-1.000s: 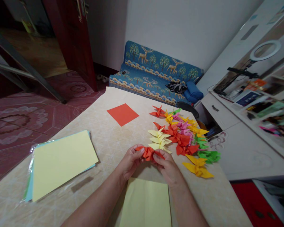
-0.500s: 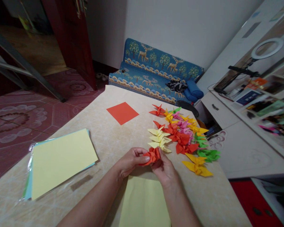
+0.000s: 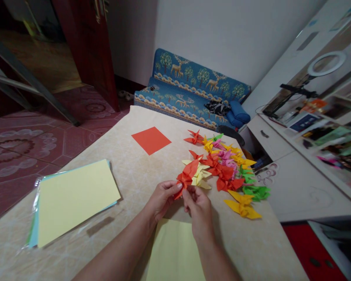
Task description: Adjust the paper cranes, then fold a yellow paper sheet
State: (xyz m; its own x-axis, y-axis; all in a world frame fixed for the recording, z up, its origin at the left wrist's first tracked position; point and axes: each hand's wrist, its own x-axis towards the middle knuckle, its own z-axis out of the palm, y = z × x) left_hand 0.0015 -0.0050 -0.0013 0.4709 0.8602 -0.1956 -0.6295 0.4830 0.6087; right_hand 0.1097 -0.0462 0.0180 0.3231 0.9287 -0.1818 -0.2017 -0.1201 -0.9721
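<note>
Both my hands hold one folded orange paper crane (image 3: 186,176) just above the beige table (image 3: 140,171). My left hand (image 3: 163,199) pinches its lower left side, and my right hand (image 3: 196,203) pinches it from below on the right. The crane stands upright, one wing pointing up and to the right. Just beyond it lies a pile of folded cranes (image 3: 228,168) in yellow, red, pink, green and orange. A pale yellow sheet (image 3: 177,253) lies flat under my wrists.
A stack of coloured sheets (image 3: 73,199) in a clear sleeve lies at the left. A flat red square of paper (image 3: 151,139) lies farther back. Behind the table stands a blue patterned sofa (image 3: 190,89); white cabinets (image 3: 298,175) line the right.
The orange crane has been turned from lying flat between my hands to standing upright, and lifted a little. My right hand has shifted left, closer to my left hand.
</note>
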